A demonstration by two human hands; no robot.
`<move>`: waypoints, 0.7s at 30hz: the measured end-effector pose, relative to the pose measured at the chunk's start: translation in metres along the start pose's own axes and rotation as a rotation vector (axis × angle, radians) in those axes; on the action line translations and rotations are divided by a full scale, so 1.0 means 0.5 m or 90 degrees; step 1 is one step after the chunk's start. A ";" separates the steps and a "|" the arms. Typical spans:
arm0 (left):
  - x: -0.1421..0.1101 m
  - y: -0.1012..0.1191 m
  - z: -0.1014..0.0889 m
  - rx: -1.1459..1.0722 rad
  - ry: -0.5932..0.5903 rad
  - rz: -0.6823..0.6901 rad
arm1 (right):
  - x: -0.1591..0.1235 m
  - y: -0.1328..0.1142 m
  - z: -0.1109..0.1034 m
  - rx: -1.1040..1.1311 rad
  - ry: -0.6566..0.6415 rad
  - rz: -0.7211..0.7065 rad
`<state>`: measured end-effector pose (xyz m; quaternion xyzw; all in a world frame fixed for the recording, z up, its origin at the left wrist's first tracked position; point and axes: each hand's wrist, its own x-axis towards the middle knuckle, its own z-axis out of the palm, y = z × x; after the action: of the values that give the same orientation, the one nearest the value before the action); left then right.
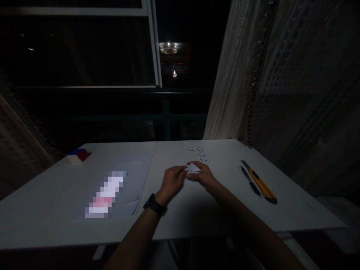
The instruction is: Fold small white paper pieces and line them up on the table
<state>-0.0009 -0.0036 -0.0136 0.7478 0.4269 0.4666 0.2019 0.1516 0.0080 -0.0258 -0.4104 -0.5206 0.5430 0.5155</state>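
Observation:
Between my two hands is a small piece of folded white paper (192,168), with a pointed top. My left hand (174,177) pinches its left edge, thumb and fingers closed on it. Around its right side my right hand (204,174) is wrapped, fingers at the back and thumb in front. A dark watch (154,205) is on my left wrist. Just beyond the hands, several small pieces with dark outlines (200,150) lie on the white table (180,221); what they are is too small to tell.
Right of my hands lie a pen (250,181) and a yellow utility knife (260,182) with its blade out. To the left, a lit, blurred-out screen (105,195) rests on paper sheets (135,168). A coloured cube (78,155) stands far left. Curtains (225,86) hang behind the table.

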 end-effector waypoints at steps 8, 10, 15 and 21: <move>0.004 -0.009 0.007 -0.060 -0.016 -0.063 | -0.004 -0.012 0.004 0.034 0.036 0.043; 0.006 -0.012 0.008 -0.092 -0.023 -0.098 | -0.004 -0.011 0.004 0.035 0.050 0.050; 0.008 -0.014 0.008 -0.139 -0.026 -0.142 | -0.001 -0.007 0.003 0.031 0.073 0.060; 0.013 -0.010 0.007 -0.218 -0.027 -0.210 | 0.002 -0.005 0.001 0.049 0.061 0.063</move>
<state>0.0011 0.0049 -0.0153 0.6325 0.4536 0.4770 0.4081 0.1512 0.0087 -0.0229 -0.4409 -0.4530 0.5675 0.5276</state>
